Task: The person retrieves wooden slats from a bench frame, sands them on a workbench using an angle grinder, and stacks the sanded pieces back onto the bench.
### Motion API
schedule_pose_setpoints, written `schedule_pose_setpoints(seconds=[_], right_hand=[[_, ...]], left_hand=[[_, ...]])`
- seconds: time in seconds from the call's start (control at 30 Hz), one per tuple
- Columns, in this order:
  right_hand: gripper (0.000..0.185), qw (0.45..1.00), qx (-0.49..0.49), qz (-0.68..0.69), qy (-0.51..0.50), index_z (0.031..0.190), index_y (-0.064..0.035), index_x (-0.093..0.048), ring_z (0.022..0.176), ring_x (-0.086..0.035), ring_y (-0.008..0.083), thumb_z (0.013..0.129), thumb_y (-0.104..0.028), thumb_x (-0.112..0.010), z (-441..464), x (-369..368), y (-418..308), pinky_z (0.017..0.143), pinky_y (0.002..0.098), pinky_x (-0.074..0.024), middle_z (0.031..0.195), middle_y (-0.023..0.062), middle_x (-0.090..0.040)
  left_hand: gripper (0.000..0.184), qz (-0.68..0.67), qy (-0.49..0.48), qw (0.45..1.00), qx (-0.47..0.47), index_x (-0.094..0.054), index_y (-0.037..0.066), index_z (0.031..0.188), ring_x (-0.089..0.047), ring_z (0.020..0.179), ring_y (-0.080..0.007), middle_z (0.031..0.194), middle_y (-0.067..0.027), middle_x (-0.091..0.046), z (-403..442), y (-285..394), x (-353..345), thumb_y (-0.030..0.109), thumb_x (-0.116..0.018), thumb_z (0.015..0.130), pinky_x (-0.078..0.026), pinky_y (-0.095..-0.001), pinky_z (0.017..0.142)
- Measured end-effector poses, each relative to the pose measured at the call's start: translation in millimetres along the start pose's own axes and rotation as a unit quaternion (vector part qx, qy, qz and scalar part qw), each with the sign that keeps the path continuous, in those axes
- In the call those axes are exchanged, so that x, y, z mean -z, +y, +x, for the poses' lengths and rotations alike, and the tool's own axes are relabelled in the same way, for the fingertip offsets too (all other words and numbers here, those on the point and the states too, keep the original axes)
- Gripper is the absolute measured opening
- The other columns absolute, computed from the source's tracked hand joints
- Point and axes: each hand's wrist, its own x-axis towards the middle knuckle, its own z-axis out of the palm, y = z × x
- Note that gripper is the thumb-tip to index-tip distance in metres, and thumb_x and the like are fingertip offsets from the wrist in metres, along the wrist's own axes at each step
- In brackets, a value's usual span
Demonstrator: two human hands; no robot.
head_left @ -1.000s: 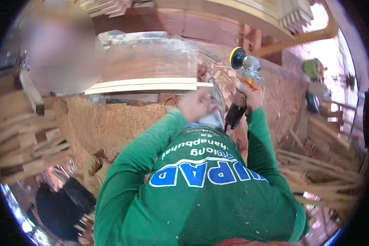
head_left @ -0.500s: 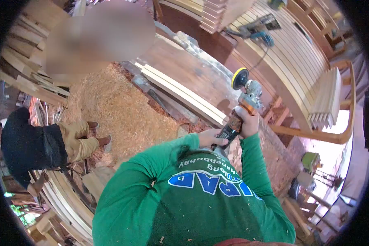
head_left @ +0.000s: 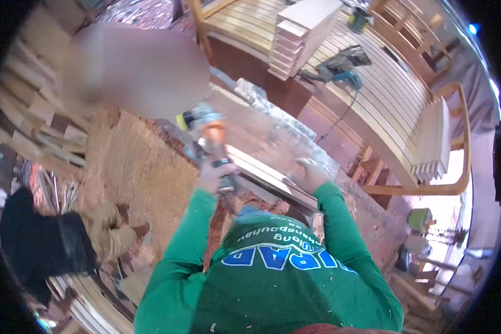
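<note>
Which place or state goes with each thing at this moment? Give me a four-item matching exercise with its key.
1. Orange-and-grey handheld power tool
2. Long, pale wooden strip
3. Blue corded power tool
4. Bare right hand

A. On the slatted wooden bench
B. Toolless, near the strip's end
C. Gripped by the left hand
D. Lying along the brown work surface

Pairs: 1-C, 2-D, 3-A, 4-B

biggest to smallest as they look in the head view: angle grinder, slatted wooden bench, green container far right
1. slatted wooden bench
2. angle grinder, blurred but clearly larger than the last
3. green container
</note>
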Motion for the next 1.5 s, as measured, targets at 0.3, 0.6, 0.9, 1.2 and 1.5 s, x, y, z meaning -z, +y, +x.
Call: schedule_pose_setpoints(seconds=[0.3,0.6,0.9,1.2,1.5], right_hand=[[0.057,0.891,-0.452,0.01,0.04,0.109,0.0048,-0.072,0.1,-0.073,0.0357,0.089,-0.049,-0.067,-119.1,-24.7,167.1,0.088,0.0455,-0.0571,0.103,0.0242,-0.074],[0.034,0.851,-0.514,0.105,-0.02,0.105,-0.0001,-0.072,0.067,-0.072,0.025,0.091,-0.032,-0.073,-129.2,-93.7,268.5,0.052,0.0395,-0.0574,0.087,0.0146,-0.074],[0.028,0.905,-0.275,-0.133,-0.296,0.112,-0.0029,-0.074,0.085,-0.073,0.0259,0.089,-0.019,-0.068,-150.9,-130.0,329.2,0.076,0.0413,-0.0606,0.1,0.0139,-0.076],[0.031,0.892,-0.26,-0.19,-0.316,0.105,-0.0108,-0.079,0.088,-0.075,0.029,0.089,-0.03,-0.061,-133.3,-116.3,282.3,0.08,0.0409,-0.0595,0.098,0.0151,-0.077],[0.044,0.897,-0.395,-0.008,-0.197,0.112,-0.0041,-0.075,0.106,-0.071,0.0343,0.09,-0.041,-0.062,-125.3,-66.2,226.3,0.094,0.0456,-0.0544,0.112,0.0215,-0.073]], left_hand=[[0.06,0.502,0.276,0.819,0.024,-0.063,-0.001,0.11,-0.072,0.088,-0.0312,0.097,-0.0169,-0.072,58.9,42.0,184.2,0.024,-0.088,0.062,-0.058,-0.0445,0.081],[0.071,0.657,0.241,0.702,0.133,-0.055,0.003,0.12,-0.067,0.107,-0.0432,0.112,-0.0261,-0.069,172.0,5.9,217.2,0.031,-0.088,0.064,-0.055,-0.05,0.093],[0.074,0.667,0.25,0.696,0.093,-0.056,0.0,0.124,-0.066,0.111,-0.0439,0.115,-0.028,-0.068,248.1,-25.4,214.6,0.032,-0.085,0.063,-0.053,-0.0499,0.096],[0.066,0.513,0.272,0.814,-0.01,-0.063,-0.005,0.122,-0.068,0.097,-0.026,0.107,-0.0154,-0.071,233.7,-8.1,212.9,0.031,-0.09,0.074,-0.055,-0.0387,0.087],[0.052,0.181,0.303,0.935,0.038,-0.064,0.002,0.109,-0.059,0.074,-0.0181,0.086,-0.0056,-0.062,181.7,-30.9,174.9,0.049,-0.073,0.089,-0.045,-0.0282,0.061]])
